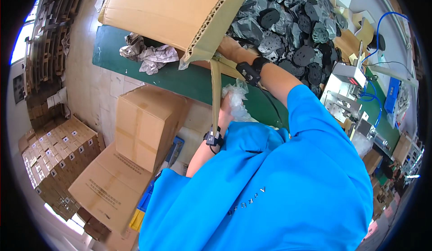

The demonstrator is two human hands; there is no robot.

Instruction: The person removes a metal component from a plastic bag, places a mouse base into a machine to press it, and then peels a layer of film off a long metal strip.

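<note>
My left hand (226,107) is low in front of the green table, closed around a bunch of crumpled clear plastic bags (238,99); the plastic partly covers its fingers. My right hand (231,49) reaches forward over the table, beside the open end of a large brown cardboard carton (157,12). The carton's edge hides the fingers of that hand, so what they hold cannot be seen. A carton flap (216,93) hangs down between my two arms. Right of the carton lies a heap of round black plastic parts (303,55), some wrapped in clear bags.
Crumpled paper (157,56) lies on the green table (108,48) below the carton. Another brown carton (141,125) stands on the floor at left, near stacked small boxes (63,154). A metal bench machine (344,93) with blue hoses stands at right.
</note>
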